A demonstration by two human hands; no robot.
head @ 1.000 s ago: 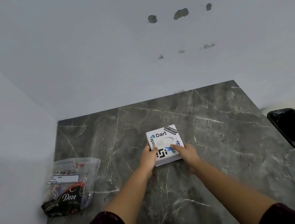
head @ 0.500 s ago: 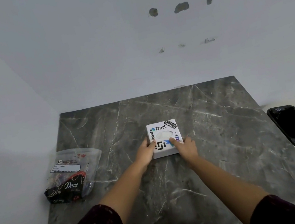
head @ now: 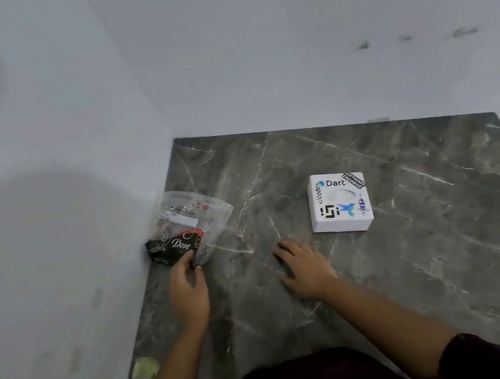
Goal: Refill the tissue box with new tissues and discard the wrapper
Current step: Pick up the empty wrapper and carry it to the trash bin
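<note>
Tabletop [head: 421, 259]: dark grey marble with pale veins, set into a corner between plain pale walls.

Nearest, at 6 o'clock: dark sleeves [head: 492, 357] and two bare forearms reaching forward.

Scrap [head: 145, 368]: small and yellowish, on the near left corner of the tabletop at 8 o'clock; what it is cannot be told.

Left hand [head: 188, 292]: at 9 o'clock of the tabletop, reaching toward 12. Its fingers [head: 186, 260] lie on the near black end of the tissue pack with the thumb at the pack's near edge, pinching that end.

Right hand [head: 304, 268]: palm down on the bare marble near the middle, fingers [head: 282, 248] straight and a little apart, pointing to 11 o'clock, holding nothing.

Tissue pack [head: 188, 227]: clear wrapper with a black, red-trimmed lower part and a white label, lying flat against the left wall at 10 o'clock.

Tissue box [head: 339, 203]: white, square, covered in stickers, oval opening on top. It stands at 1 o'clock from the right hand, near it but apart, and well apart from the pack.

Far wall [head: 251, 55]: dark holes and smaller chips at 1 o'clock.
</note>
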